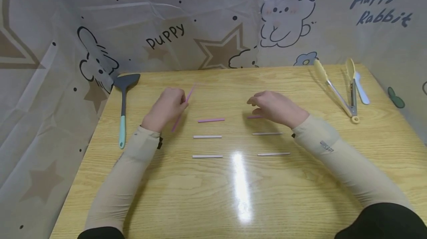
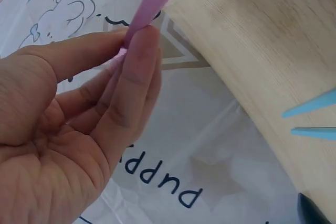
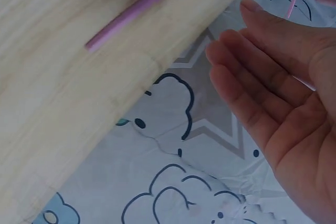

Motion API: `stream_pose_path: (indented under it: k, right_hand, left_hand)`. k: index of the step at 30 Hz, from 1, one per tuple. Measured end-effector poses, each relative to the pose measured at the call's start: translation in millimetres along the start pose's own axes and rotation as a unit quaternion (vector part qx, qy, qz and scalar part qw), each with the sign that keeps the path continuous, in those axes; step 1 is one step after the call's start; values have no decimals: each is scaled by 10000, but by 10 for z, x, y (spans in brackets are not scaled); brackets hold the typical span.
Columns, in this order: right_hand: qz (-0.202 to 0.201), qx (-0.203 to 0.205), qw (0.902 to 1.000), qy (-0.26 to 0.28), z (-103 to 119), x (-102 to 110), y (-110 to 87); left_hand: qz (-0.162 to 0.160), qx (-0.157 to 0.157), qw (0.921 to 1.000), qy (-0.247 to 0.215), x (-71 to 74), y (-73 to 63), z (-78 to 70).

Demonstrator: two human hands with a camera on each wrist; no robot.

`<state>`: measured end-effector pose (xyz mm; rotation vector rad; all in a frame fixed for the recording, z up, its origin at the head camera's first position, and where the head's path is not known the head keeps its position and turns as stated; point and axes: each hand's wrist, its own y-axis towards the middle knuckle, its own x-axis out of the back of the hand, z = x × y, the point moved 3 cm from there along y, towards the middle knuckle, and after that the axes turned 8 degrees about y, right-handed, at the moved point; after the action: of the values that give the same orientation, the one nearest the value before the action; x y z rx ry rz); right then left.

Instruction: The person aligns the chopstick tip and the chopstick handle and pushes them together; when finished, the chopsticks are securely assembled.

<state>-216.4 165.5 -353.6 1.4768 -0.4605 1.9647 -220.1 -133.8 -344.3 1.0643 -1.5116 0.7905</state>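
Note:
In the head view, my left hand [image 1: 166,106] pinches a long, thin pink-purple straw [image 1: 190,93] between thumb and fingers, tilted over the table's left half. The left wrist view shows this straw up close, its end above the fingertips. My right hand [image 1: 275,107] holds nothing; its fingers are loosely bent over a purple straw piece [image 1: 254,117] that it partly covers. Another purple piece [image 1: 211,120] lies between the hands. Nearer the front are white pieces on the left [image 1: 207,136] and on the right [image 1: 267,133], in two columns.
A dark spatula [image 1: 126,81] with a mint handle lies at the left edge. At the back right are tongs [image 1: 343,98] with cream tips, and a light blue utensil [image 1: 362,90]. Two light blue pointed tips [image 2: 310,106] show in the left wrist view. A printed cloth [image 1: 217,16] hangs behind.

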Motion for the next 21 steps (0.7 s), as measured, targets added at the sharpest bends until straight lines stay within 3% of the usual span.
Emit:
stream_pose_path:
  k: [11,21]
  right_hand:
    - [19,333,9994,134,-139,-112,-61]
    - [103,267,9993,226,-191,-189,-73]
  left_hand:
    - [622,999,9926,-303,-74,-57,200]
    - [1165,1321,9832,-472,-193,-115,326]
